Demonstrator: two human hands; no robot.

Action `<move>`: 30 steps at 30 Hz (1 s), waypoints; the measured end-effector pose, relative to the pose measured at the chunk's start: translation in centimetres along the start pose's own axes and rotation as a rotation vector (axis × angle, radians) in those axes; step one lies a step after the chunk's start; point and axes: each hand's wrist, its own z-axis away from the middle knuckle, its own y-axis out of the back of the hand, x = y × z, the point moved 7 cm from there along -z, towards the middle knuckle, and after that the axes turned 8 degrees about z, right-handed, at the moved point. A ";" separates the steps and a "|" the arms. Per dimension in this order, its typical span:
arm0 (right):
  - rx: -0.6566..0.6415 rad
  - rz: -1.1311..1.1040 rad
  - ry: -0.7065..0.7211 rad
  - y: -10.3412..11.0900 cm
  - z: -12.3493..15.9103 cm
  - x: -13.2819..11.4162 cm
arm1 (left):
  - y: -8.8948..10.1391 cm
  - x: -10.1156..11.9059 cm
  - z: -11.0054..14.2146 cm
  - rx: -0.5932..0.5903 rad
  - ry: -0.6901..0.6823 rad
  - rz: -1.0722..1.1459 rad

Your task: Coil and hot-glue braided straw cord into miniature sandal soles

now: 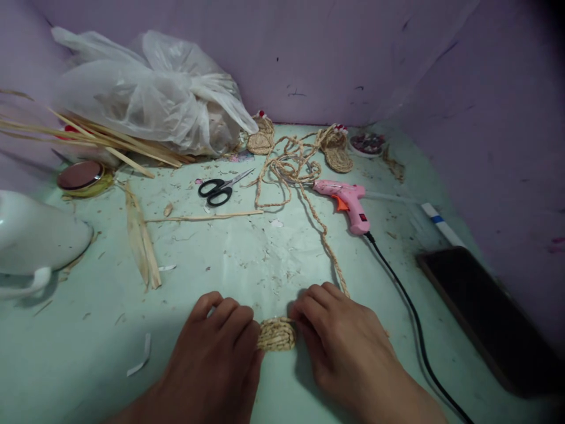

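A small coiled piece of braided straw (277,334) lies flat on the pale green table between my hands. My left hand (220,338) pinches its left end, fingers curled and thumb at the near edge. At the right end, my right hand (338,330) has its fingers closed against the coil and the cord. The braided straw cord (324,235) runs from under my right hand back to a loose tangle. Beyond it rests a pink glue gun (342,197) with its nozzle by the tangle. The fingertips' exact contact is partly hidden.
Black-handled scissors (223,188) lie mid-table near dry straw strips (143,241). Two small woven slippers (338,154) sit at the back. A tied plastic bag (168,88) stands back left, a white mug (39,241) left. A black cable (412,312) and dark phone (481,312) lie right.
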 end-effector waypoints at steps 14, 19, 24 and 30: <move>0.001 -0.218 -0.068 -0.2 0.9 0.6 | -0.3 -0.4 0.3 0.023 0.026 -0.073; 0.035 -0.157 -0.100 0.2 0.9 0.5 | -0.1 -0.3 0.1 -0.014 0.040 -0.066; 0.021 0.011 -0.097 0.5 1.0 0.2 | 0.2 -0.2 -0.2 -0.080 0.010 -0.078; 0.073 -0.087 -0.101 0.8 1.6 0.4 | -0.2 -0.3 -0.1 -0.079 0.019 -0.055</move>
